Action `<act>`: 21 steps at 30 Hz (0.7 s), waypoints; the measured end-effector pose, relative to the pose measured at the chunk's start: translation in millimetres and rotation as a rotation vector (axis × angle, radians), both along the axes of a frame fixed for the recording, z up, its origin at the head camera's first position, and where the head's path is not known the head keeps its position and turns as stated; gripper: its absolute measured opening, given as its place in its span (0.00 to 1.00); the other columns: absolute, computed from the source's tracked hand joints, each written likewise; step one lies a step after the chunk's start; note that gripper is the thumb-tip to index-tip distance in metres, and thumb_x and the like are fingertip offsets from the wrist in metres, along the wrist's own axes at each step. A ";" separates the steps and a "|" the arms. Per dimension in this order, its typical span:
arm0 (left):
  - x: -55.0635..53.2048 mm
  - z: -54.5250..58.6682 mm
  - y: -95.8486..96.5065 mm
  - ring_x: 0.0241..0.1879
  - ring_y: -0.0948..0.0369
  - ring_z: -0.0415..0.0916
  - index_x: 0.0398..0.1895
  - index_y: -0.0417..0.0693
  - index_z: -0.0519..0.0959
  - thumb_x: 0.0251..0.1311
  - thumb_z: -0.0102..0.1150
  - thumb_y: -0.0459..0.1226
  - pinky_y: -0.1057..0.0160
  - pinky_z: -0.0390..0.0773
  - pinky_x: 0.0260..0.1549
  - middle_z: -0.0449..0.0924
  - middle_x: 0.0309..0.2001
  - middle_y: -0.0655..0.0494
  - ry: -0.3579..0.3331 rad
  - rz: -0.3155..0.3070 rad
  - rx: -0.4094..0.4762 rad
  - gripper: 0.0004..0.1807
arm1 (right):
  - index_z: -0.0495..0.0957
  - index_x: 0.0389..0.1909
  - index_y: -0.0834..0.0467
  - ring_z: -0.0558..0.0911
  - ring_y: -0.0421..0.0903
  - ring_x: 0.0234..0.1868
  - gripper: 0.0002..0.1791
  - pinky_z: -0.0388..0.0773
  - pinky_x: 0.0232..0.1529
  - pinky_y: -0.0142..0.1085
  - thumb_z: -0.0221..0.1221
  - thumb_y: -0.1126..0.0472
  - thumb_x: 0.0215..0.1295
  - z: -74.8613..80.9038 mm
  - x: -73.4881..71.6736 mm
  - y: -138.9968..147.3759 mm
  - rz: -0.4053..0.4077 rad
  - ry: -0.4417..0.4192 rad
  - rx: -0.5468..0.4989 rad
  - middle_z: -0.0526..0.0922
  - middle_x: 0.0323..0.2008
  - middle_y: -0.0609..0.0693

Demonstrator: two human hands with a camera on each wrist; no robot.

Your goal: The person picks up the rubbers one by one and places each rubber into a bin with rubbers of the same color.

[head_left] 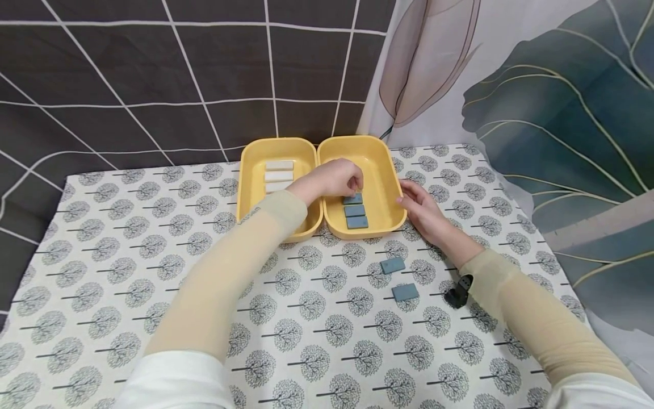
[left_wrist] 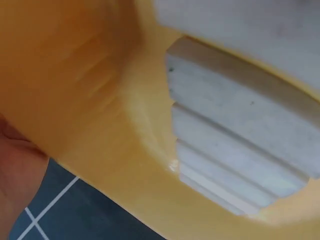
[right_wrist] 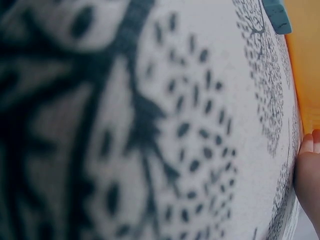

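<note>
My left hand (head_left: 339, 177) reaches across into the right yellow tray (head_left: 378, 156), its fingers curled and pinching at the far end of a row of blue tiles. The blue tile (head_left: 352, 199) at the fingertips is partly covered by them. Nearer me in the row lie two more, a middle tile (head_left: 355, 211) and a front tile (head_left: 357, 222). My right hand (head_left: 426, 213) rests against this tray's outer right side, thumb at the rim. In the right wrist view, its fingers (right_wrist: 308, 145) touch the yellow wall (right_wrist: 305, 55).
Adjoining on the left, another yellow tray (head_left: 247, 165) holds a row of white tiles (head_left: 279, 165), seen close in the left wrist view. Two loose blue tiles, one farther (head_left: 392, 265) and one nearer (head_left: 405, 292), lie on the tree-print cloth (head_left: 306, 318). Dark grid fabric (head_left: 219, 62) hangs behind.
</note>
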State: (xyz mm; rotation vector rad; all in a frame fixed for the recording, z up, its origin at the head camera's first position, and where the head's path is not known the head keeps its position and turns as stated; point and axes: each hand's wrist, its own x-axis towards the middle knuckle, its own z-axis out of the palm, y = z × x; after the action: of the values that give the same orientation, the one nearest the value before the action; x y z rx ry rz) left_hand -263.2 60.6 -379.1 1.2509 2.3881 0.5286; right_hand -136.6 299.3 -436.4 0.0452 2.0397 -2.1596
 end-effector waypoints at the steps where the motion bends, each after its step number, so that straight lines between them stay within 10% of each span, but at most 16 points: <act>1: 0.2 1.9 0.2 0.49 0.57 0.83 0.48 0.42 0.87 0.66 0.67 0.31 0.62 0.82 0.57 0.89 0.47 0.48 -0.008 -0.006 0.011 0.09 | 0.53 0.80 0.69 0.77 0.36 0.61 0.33 0.80 0.64 0.23 0.49 0.72 0.77 0.0 -0.1 0.1 0.000 0.000 0.003 0.74 0.62 0.40; 12: 20.8 38.6 2.9 0.50 0.56 0.83 0.52 0.37 0.86 0.69 0.61 0.30 0.65 0.82 0.58 0.88 0.49 0.46 -0.032 -0.126 0.111 0.12 | 0.53 0.81 0.67 0.76 0.37 0.63 0.33 0.79 0.65 0.22 0.48 0.71 0.78 0.2 -0.3 -0.5 0.000 -0.007 0.007 0.73 0.63 0.40; 21: 43.0 47.7 -2.2 0.51 0.55 0.85 0.53 0.36 0.86 0.72 0.62 0.31 0.67 0.83 0.58 0.89 0.51 0.45 -0.099 -0.144 0.221 0.11 | 0.52 0.81 0.68 0.76 0.34 0.63 0.33 0.78 0.66 0.22 0.49 0.70 0.79 0.3 0.5 -0.2 0.008 0.003 0.017 0.73 0.63 0.39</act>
State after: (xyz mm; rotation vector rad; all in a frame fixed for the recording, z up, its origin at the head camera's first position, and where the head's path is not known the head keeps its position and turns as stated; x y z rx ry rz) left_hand -220.2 58.4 -331.4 1.4411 2.1843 0.8067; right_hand -136.0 299.1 -436.0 0.0362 2.0566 -2.1386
